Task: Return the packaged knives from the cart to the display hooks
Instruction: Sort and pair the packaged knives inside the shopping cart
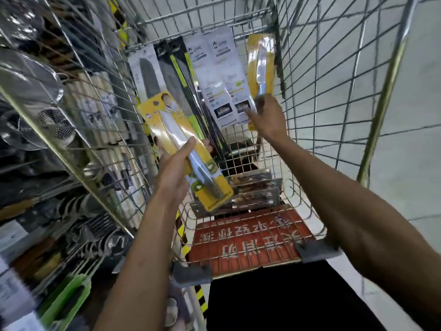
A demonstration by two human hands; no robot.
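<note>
**Two Knives Up, Display Ahead**

A person stands at a wire shopping cart (300, 194) with one packaged knife in each hand. The left hand (175, 170) holds a yellow-card blister pack with a steel knife (170, 123) by its lower half. Its fingers curl behind the card and the thumb lies across the front, so the top end points up toward the display.

The right hand (267, 120) has its fingers closed round the handle end of a second yellow knife pack (261, 60). It holds this pack upright and higher, just beside the right end of the row of black and white knife packs (198, 77) hanging on the far wire grid (210, 22). Gripping low, I judge, leaves each card's top free for a hook; the hooks themselves I cannot make out.

What look like more clear-wrapped knives (253, 194) lie in the cart beyond a red printed panel (248, 237), so work seems to remain.

Room is tight. A mesh rack of steel utensils (47, 120) crowds the left and a wire panel (334, 68) closes the right. The open stretch of grid lies right of the hanging row, where the raised pack stands. Card corners could snag on the mesh.
</note>
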